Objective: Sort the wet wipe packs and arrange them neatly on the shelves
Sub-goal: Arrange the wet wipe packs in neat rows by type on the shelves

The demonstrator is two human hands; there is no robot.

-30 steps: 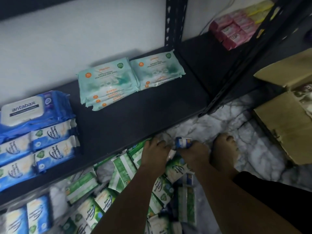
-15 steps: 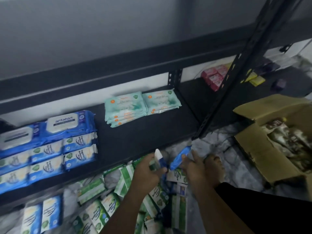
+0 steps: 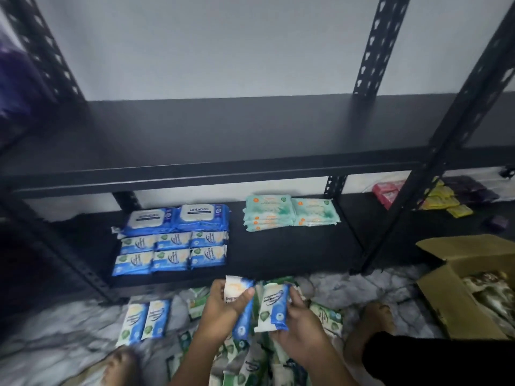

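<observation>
My left hand (image 3: 220,310) grips a blue and white wet wipe pack (image 3: 239,299), and my right hand (image 3: 301,327) grips a second blue and white pack (image 3: 274,307) beside it. Both are held above a heap of green packs (image 3: 250,360) on the floor. On the bottom shelf (image 3: 278,257) lie rows of small blue packs (image 3: 171,253), two big blue Antabax packs (image 3: 178,220) behind them, and mint-green packs (image 3: 289,213) to the right. Two more blue packs (image 3: 145,321) lie on the floor at the left.
An upper black shelf (image 3: 223,140) juts out above the bottom one. Black slotted posts (image 3: 395,213) stand at the corners. Pink packs (image 3: 387,190) and yellow packs (image 3: 446,201) sit on the neighbouring shelf at right. An open cardboard box (image 3: 451,299) stands on the marble floor, next to my bare foot (image 3: 370,321).
Both hands rose from the green heap, each lifting a blue pack. The view tilted up and back, bringing the upper shelf into sight.
</observation>
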